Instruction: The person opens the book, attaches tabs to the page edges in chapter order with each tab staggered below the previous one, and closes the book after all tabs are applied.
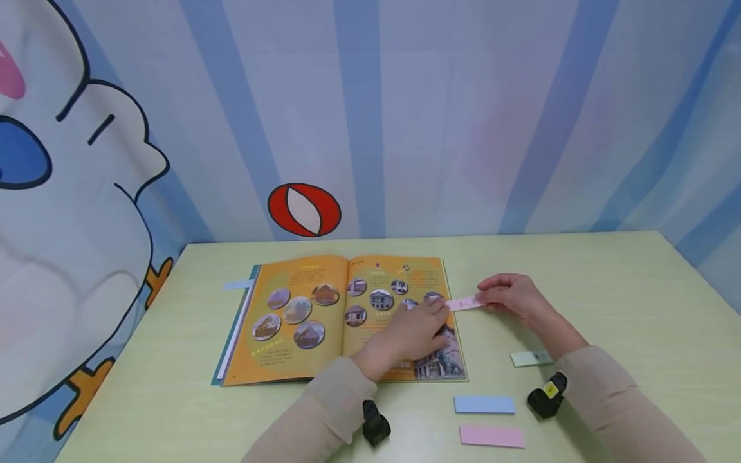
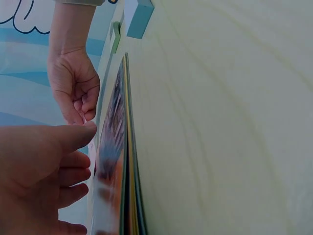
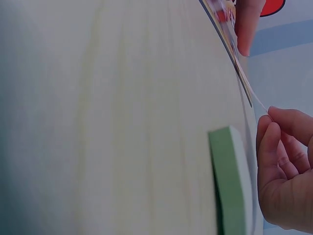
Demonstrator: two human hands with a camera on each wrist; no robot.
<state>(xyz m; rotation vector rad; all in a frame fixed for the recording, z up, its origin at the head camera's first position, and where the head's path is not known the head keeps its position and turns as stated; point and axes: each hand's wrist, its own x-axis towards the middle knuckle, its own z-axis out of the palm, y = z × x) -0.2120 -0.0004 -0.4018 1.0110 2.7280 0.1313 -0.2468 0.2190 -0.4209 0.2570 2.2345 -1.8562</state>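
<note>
An open picture book (image 1: 243,354) with orange pages lies on the table. My left hand (image 1: 413,331) rests on its right page, fingers fairly straight and fingertips near the outer edge. From that edge a pink sticky strip (image 1: 465,303) with printing on it juts out to the right. Its free end is pinched between the thumb and fingers of my right hand (image 1: 512,297). In the right wrist view the strip (image 3: 255,95) appears as a thin line running from the page to the pinching fingertips. The strip's inner end is hidden by my left hand.
A pale blue strip (image 1: 238,285) sticks out of the book's left edge. Right of the book lie a green sticky pad (image 1: 529,359), a blue pad (image 1: 484,404) and a pink pad (image 1: 492,436). A striped cloth wall (image 1: 417,128) stands behind the table.
</note>
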